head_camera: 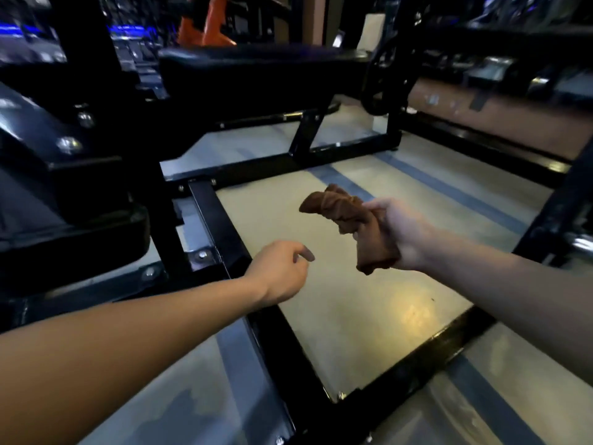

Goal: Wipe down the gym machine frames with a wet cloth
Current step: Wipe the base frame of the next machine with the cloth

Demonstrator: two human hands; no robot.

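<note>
1. Nearest, two bare forearms reach out over the floor [353, 303], one from each lower corner of the view.
2. The left hand [282, 271] hangs in the air with its fingers loosely curled, the thumb and forefinger close together, and holds nothing. It hovers just above the left rail [231, 239] of the black frame, apart from it as far as I can tell.
3. The right hand [401, 236] grips a brown cloth [346, 216], fingers wrapped round its lower half. The cloth is twisted into a thick roll; its free end sticks up and to the left, past the thumb. It is held in the air over the open floor inside the frame and touches no metal.
4. Below the hands, the near bar [417, 361] meets the left rail at a bolted corner, boxing in a pale patch of floor with grey stripes.
5. Further back, a cross bar [288, 162] runs along the ground, with a slanted strut rising from it.
6. Above that sits a black padded bench [250, 75].
7. To the right of the bench stands a dark plate [382, 81], blurred.
8. At the very back, something orange [205, 24] shows, too blurred to name.
</note>
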